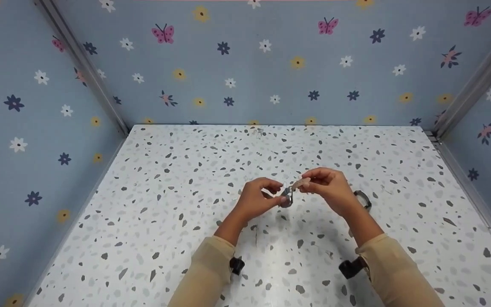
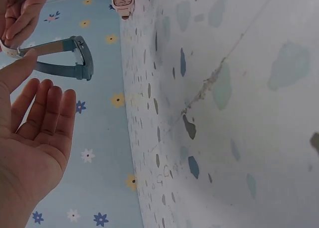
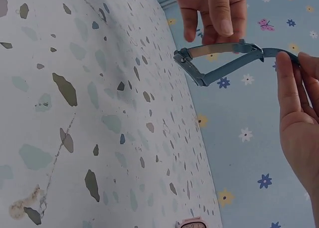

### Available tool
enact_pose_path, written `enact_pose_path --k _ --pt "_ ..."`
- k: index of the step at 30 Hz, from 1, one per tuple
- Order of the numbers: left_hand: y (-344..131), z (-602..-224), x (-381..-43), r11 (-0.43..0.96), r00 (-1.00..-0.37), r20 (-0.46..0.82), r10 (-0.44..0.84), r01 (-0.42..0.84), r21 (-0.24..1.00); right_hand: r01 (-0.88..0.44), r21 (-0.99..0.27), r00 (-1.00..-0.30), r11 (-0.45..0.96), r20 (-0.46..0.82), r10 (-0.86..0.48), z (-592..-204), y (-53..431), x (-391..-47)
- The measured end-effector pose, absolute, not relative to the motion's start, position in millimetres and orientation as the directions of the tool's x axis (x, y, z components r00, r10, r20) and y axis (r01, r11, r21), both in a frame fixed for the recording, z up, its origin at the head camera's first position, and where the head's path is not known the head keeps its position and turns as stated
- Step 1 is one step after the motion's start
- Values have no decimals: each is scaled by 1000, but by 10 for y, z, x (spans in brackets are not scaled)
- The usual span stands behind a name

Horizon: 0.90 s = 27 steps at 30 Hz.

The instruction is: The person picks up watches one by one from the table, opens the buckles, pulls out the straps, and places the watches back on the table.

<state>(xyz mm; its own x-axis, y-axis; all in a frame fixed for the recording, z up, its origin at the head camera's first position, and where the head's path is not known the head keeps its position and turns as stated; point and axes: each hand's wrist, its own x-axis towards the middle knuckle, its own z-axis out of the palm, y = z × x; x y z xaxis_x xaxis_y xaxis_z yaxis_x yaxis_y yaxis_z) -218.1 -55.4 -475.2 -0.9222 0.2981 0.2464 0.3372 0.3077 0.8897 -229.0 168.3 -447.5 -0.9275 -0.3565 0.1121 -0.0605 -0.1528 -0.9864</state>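
Observation:
A wristwatch (image 1: 287, 199) with a blue-grey strap, tan on part of its inside, hangs above the table between both hands. Its strap is looped through the buckle (image 3: 257, 51), and the case (image 2: 84, 58) stands edge-on in the left wrist view. The thumb and fingers of my right hand (image 1: 328, 187) pinch the strap's free end (image 3: 279, 53). My left hand (image 1: 257, 197) is at the watch's other side. Its thumb touches the strap, while the other fingers (image 2: 50, 108) stay extended and apart from it.
A pale pink watch (image 2: 123, 2) lies on the speckled table (image 1: 177, 179). A dark ring-shaped thing (image 1: 362, 200) rests beside the right wrist in the head view. Blue flowered panels (image 1: 249, 64) enclose the table at the back and sides.

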Motion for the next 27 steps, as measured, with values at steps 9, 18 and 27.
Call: enact_pose_path --k 9,18,27 --pt "-466 -4539 -2183 433 -845 395 362 527 731 -56 -986 -920 -154 111 -376 -4473 1690 -2265" --pt "-428 -4495 -2180 567 -804 407 434 595 570 -57 -987 -907 -151 114 -405 -4468 1654 -2241" --pt "-420 -4513 -2171 548 -778 432 456 628 553 -51 -983 -894 -176 124 -430 -4482 1629 -2239"
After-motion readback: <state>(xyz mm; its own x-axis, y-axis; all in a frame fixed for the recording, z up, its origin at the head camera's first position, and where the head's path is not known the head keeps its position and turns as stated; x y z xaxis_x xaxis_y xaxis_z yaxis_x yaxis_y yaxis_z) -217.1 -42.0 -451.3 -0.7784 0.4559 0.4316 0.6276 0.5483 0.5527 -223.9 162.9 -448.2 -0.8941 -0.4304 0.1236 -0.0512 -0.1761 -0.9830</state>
